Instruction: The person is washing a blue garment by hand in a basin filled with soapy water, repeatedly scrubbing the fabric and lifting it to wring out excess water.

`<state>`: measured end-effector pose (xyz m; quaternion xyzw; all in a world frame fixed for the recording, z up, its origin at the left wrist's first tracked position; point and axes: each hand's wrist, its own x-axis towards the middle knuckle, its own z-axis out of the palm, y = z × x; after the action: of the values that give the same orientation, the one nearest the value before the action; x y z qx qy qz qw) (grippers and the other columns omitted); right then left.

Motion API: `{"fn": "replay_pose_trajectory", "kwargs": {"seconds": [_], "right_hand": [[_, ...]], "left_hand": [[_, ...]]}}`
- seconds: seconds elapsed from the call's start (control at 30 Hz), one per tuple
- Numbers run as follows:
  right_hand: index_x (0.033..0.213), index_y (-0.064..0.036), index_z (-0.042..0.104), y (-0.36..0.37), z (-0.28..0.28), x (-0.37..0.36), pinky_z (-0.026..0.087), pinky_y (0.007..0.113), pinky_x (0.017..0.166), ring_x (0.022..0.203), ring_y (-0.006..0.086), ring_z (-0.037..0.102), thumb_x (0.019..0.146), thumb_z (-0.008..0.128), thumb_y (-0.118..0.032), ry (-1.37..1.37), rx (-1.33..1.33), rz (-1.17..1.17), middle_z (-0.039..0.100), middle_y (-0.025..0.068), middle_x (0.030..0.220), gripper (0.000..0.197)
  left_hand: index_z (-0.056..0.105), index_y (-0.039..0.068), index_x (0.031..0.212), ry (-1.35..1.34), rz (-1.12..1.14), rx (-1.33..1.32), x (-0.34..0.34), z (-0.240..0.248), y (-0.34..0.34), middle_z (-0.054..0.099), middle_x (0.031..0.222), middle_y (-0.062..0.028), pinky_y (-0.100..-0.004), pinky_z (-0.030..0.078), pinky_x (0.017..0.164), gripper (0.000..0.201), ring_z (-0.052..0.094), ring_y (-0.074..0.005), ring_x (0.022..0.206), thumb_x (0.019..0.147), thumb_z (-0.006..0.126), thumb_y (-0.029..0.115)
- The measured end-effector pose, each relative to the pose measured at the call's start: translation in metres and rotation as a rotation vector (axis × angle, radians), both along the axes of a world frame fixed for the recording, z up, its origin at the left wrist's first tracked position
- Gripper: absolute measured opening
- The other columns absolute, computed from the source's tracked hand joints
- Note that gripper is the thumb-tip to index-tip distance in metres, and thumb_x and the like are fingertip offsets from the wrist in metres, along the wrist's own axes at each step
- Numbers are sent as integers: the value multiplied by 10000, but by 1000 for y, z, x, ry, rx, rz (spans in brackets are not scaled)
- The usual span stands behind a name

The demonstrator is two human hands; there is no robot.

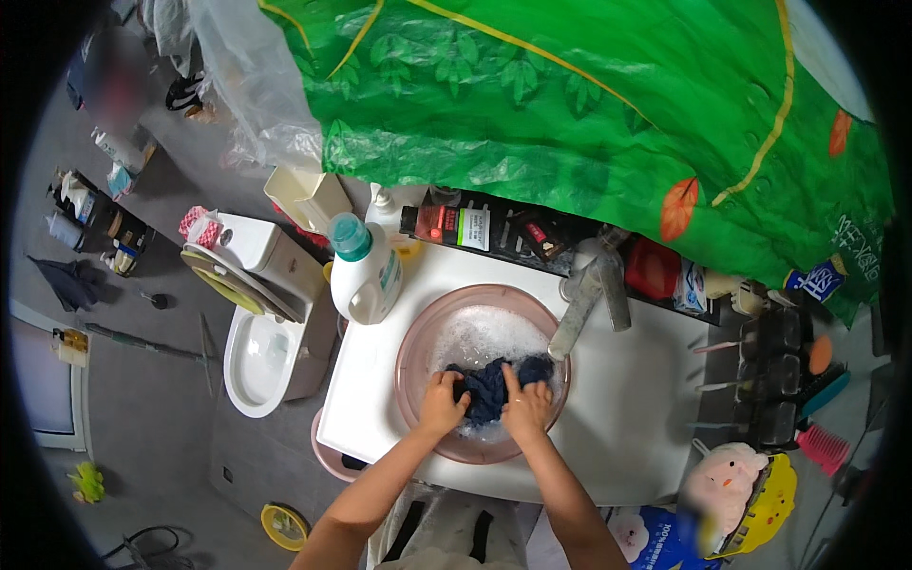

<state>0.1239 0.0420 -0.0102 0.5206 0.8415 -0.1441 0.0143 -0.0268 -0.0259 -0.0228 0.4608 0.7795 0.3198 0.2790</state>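
Note:
A wet dark blue cloth (pixel 487 391) lies bunched in sudsy water inside a pinkish, see-through basin (pixel 406 380). My left hand (pixel 443 405) is closed on the cloth's left side, fingertips at its edge. On the right side, my right hand (pixel 527 407) grips the cloth with its index finger stretched out along it; a part of the cloth bulges beyond those fingers. White foam (pixel 484 330) covers the water at the far side of the basin. The undersides of both hands are hidden.
The basin stands on a white sink counter (pixel 627 418), under a grey faucet (pixel 591 296). A white detergent bottle (pixel 369 275) with a teal cap stands at the left, near a toilet (pixel 261 356). Bottles line a black shelf (pixel 484 233) behind. A green plastic sheet (pixel 532 104) hangs at the back.

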Motion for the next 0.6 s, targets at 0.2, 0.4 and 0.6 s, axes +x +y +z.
{"fn": "replay_pose_trajectory", "kwargs": {"seconds": [0.2, 0.4, 0.6], "right_hand": [[964, -200, 619, 21, -35, -6, 428, 395, 760, 870, 244, 583, 624, 667, -191, -29, -127, 85, 592, 67, 1009, 344], [635, -55, 572, 24, 6, 50, 419, 417, 545, 594, 334, 568, 708, 636, -390, 345, -145, -180, 571, 132, 595, 350], [610, -13, 580, 8, 24, 75, 404, 423, 574, 608, 358, 527, 762, 597, -394, 392, -198, 28, 525, 181, 554, 411]], "left_hand": [[544, 34, 934, 157, -118, -306, -10, -23, 7, 592, 818, -139, -405, 472, 689, 272, 580, -343, 729, 697, 629, 139], [562, 12, 768, -162, 232, 279, -28, 21, 21, 579, 695, -108, -289, 444, 549, 45, 568, -200, 598, 734, 564, -18], [527, 5, 753, -80, 84, 177, -32, 61, 28, 575, 714, -125, -333, 457, 572, 35, 571, -275, 615, 745, 560, 3]]}}
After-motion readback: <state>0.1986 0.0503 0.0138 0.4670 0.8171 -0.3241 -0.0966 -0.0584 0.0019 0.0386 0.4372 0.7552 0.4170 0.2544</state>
